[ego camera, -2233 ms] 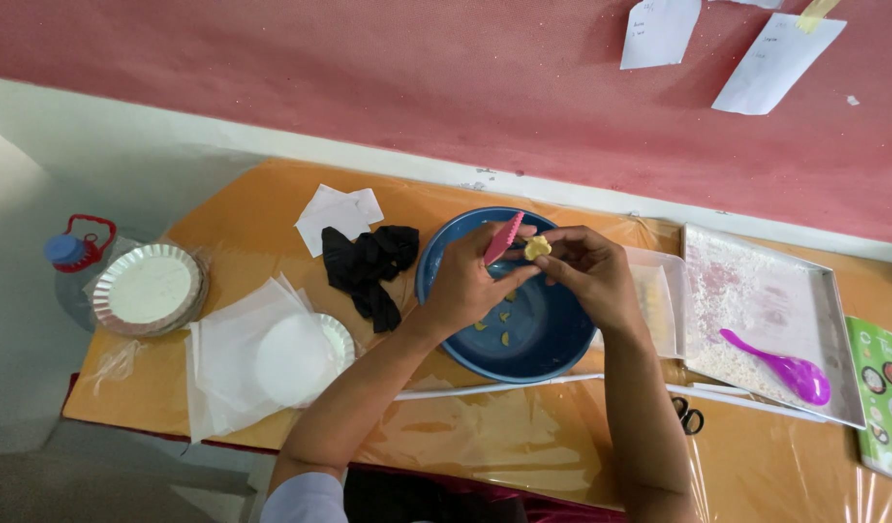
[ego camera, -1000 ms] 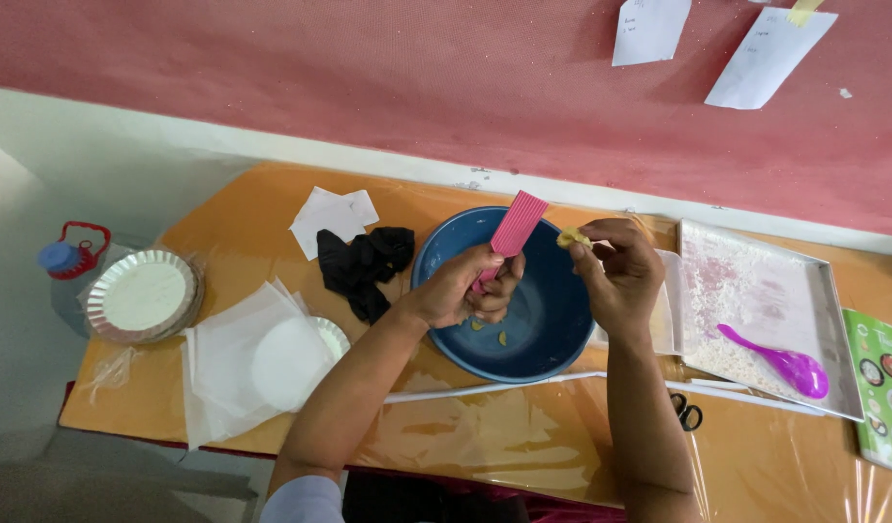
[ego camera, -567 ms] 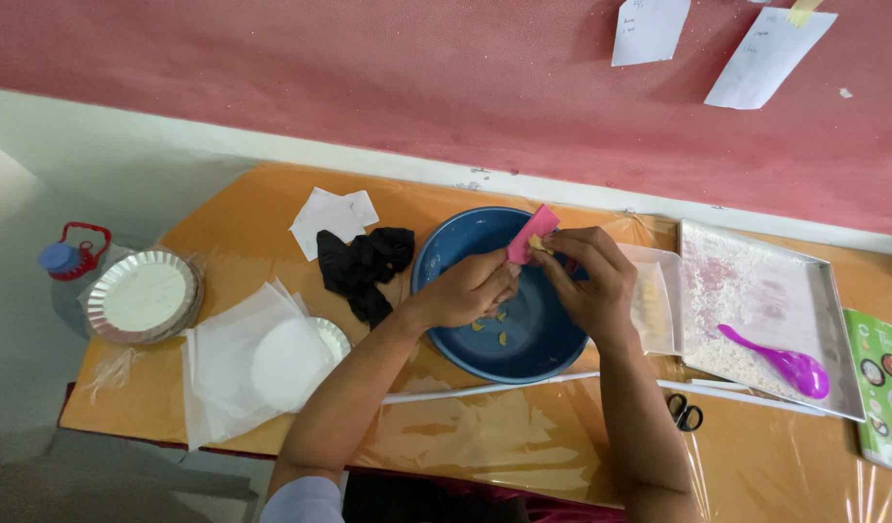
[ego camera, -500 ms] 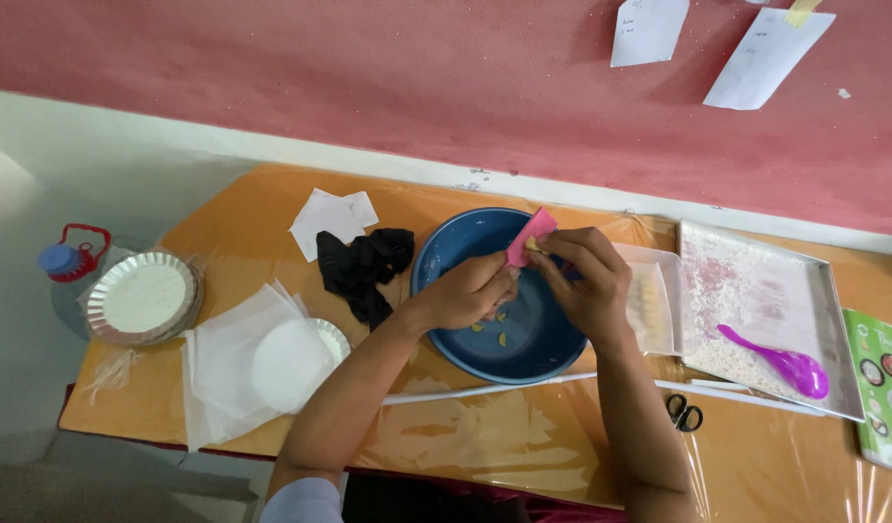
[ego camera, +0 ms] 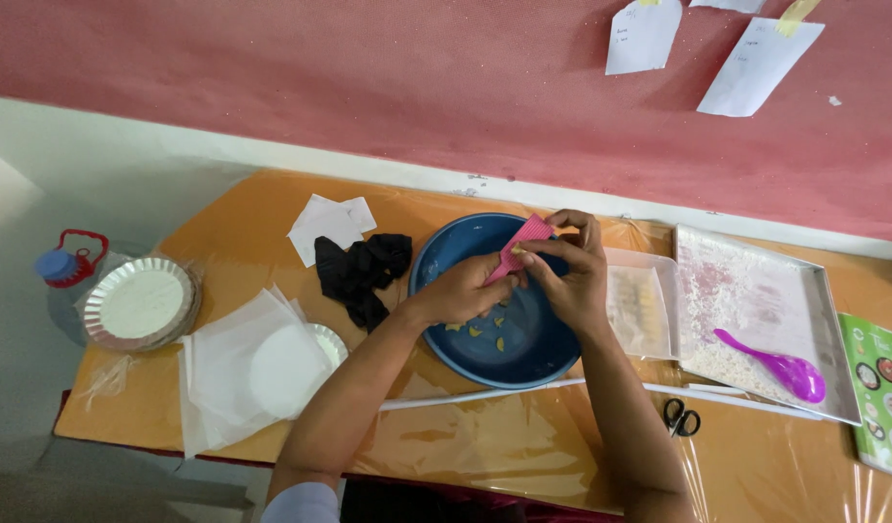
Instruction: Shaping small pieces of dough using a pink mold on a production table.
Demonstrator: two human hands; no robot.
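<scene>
Both hands met over the round dark-blue plastic bowl (ego camera: 509, 360) near mid-bench. Left hand (ego camera: 462, 292) pinched the lower end of a small pink ridged card-like tool (ego camera: 522, 246); grip was clenched on it. Right hand (ego camera: 570, 274) had its fingertips closed on a tiny yellowish dough piece (ego camera: 518, 251) pressed against that pink tool, above the bowl's upper rim. Several more small yellow pieces (ego camera: 485, 329) lay on the bowl floor.

Relative to the bowl:
- black crumpled cloth (ego camera: 359, 274) just to its left, touching or nearly so; white folded paper squares (ego camera: 326, 224) beyond that, up-left.
- stack of clear plastic sheets (ego camera: 231, 368) with a white foil-rimmed paper plate (ego camera: 325, 339) under them, lower-left.
- second round foil plate with white centre (ego camera: 140, 303) far left at the bench edge; clear jug with blue cap and red handle (ego camera: 66, 267) past it, off the bench.
- clear plastic tray (ego camera: 642, 302) directly right, contents unclear.
- rectangular metal tray dusted white (ego camera: 746, 300) further right, purple plastic spoon (ego camera: 775, 366) lying in it.
- black-handled scissors (ego camera: 680, 417) lower-right.
- white thin rod (ego camera: 465, 395) along the lower rim.

Bench top (ego camera: 233, 242) was orange, covered with clear film.
</scene>
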